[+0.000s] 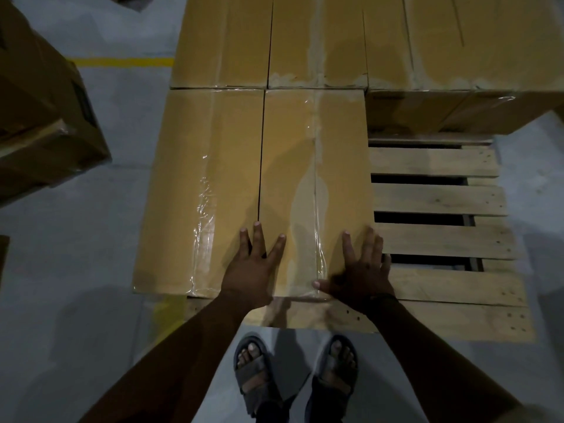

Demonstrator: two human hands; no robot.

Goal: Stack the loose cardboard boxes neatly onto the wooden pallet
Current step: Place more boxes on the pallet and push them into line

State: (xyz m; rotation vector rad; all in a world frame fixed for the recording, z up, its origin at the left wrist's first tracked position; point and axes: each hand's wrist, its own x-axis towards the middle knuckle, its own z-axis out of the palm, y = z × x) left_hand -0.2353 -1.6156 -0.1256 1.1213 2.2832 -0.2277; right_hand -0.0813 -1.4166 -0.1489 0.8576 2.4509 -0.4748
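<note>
Left hand (256, 265) and right hand (357, 271) flat, fingers spread, on long tan taped cardboard box (314, 166). Push evenly; keep it flush with neighbouring tan box (201, 184), square on slatted wooden pallet (439, 199).

We reach both arms forward and down, the left forearm (189, 355) and right forearm (427, 346) converging toward the hands. Our left hand (254, 270) lies palm down, its fingers (258, 239) straight and fanned apart. Our right hand (358, 270) lies palm down level with it, fingers straight and spread, its thumb (323, 283) pointing inward toward the left hand. The hands are near each other, not touching. Below, our left foot (251, 358) and right foot (337, 358) stand side by side, toes forward.
</note>
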